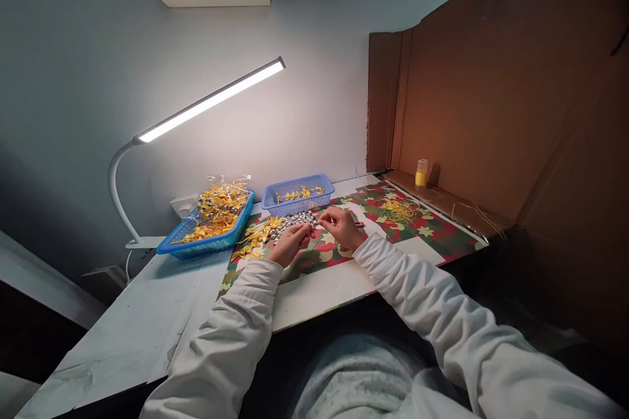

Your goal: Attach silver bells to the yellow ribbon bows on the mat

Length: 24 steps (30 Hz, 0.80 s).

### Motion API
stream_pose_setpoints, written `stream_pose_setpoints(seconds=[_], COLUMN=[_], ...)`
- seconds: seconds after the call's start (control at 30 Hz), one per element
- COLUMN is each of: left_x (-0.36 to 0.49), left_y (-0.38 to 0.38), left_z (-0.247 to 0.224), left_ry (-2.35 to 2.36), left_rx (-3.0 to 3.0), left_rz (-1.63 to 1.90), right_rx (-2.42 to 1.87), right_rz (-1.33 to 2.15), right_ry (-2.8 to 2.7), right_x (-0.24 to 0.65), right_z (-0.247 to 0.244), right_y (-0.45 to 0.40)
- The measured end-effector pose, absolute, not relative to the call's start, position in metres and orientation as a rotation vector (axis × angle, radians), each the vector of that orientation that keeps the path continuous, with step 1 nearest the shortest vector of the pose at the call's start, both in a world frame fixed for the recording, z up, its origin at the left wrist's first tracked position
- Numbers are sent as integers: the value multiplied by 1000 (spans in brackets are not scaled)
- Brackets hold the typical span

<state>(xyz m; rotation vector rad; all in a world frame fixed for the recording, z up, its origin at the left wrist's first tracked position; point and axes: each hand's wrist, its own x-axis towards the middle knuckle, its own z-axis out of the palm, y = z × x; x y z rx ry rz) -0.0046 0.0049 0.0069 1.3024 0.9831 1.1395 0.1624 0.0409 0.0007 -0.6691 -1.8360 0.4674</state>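
My left hand [291, 243] and my right hand [341, 228] come close together over the patterned mat, each with its fingers pinched. Whatever sits between the fingertips is too small to make out. Just beyond them lies a heap of shiny silver bells or beads [296, 218]. Left of the heap, loose yellow ribbon bows [255, 236] are scattered near my left hand. A small red-handled item [360, 224] shows partly behind my right hand.
A blue basket [196, 247] piled with yellow bows stands at left, a paler blue basket [296, 184] at the back. Yellow cords [398, 211] lie on the mat [324, 250]. A yellow bottle [421, 174] stands by the cardboard wall [457, 98]; a lamp [211, 101] hangs over the left.
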Motion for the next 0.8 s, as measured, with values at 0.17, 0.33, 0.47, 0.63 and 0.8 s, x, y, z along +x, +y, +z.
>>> stream_pose_setpoints(seconds=[0.17,0.33,0.47,0.63,0.8], left_x=[-11,-10,-10,-8,-9], left_y=[8,6,7,6,4], left_z=[8,4,-1,0,3], left_ry=[953,1208,1358,1237,1144], left_rx=[1048,1309,1659,1775,1600], left_rz=[1248,1272,1160,1094,1173], right_rx=[-622,-632,-675,-691,-636], right_rz=[339,264,230,421,1031], right_ry=[-2022,-2089,-2118,-2054,-1948], right_x=[164,166,166,163,160], right_z=[-1,-1,-1,-3,-8], right_y=[40,39,38,40,48])
